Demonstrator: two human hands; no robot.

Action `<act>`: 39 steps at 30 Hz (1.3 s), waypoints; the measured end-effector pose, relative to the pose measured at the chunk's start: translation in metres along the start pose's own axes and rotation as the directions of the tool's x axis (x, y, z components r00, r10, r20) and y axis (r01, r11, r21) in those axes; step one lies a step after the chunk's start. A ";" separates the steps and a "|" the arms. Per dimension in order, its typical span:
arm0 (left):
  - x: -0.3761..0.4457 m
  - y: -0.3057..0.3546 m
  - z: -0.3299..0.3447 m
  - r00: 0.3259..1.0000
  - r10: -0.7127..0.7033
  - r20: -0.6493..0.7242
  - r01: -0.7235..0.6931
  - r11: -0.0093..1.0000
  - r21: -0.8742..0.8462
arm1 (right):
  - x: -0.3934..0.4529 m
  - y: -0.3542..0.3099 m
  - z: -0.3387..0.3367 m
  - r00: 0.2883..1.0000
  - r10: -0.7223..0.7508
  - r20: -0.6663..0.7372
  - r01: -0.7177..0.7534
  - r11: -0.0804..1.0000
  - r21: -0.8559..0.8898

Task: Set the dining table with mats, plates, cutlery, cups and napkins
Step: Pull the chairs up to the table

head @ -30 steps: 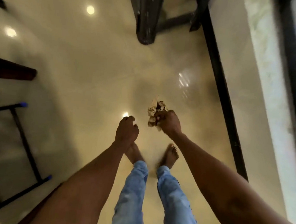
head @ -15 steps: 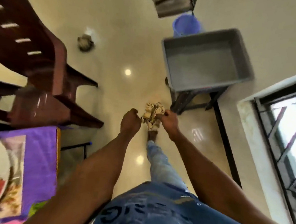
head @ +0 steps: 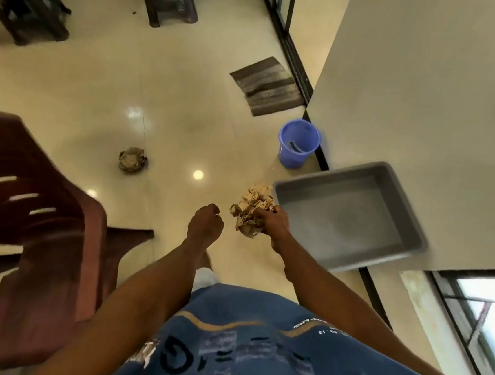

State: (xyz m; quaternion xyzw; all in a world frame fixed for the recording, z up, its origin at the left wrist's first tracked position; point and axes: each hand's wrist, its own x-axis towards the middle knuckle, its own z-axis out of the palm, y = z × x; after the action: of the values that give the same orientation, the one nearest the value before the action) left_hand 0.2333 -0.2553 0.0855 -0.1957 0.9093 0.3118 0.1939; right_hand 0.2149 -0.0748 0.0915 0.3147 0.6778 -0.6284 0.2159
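While the right hand [head: 273, 224] holds a crumpled napkin [head: 251, 215] in its grip beside the grey tray [head: 349, 215], the left hand [head: 205, 224] (fingers curled) holds nothing.

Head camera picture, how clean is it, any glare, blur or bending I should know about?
Head view: bright round light spots glare off the glossy floor; the grey tub and the brown chair smear with motion blur; the wide lens bows the wall edges; the window is blown out white; the right hand gripping the crumpled paper stays fairly sharp.
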 end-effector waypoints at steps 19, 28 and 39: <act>0.400 0.193 -0.116 0.841 0.332 0.427 -0.497 0.787 0.365 | 0.265 -0.235 0.070 0.875 0.304 -0.376 -0.019 0.799 0.600; 0.532 0.315 -0.089 0.743 0.313 0.591 -0.626 0.638 0.449 | 0.405 -0.292 0.005 0.779 0.488 -0.395 -0.003 0.632 0.775; 0.589 0.449 -0.037 0.510 0.347 0.787 -0.833 0.428 0.350 | 0.524 -0.253 -0.019 0.661 0.600 -0.450 -0.064 0.643 0.763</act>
State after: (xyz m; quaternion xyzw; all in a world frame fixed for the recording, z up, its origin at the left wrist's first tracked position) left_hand -0.4891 -0.0897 0.0535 0.3636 0.8408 0.0353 0.3995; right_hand -0.3311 0.0219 -0.0860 0.7037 0.3446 -0.6189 -0.0559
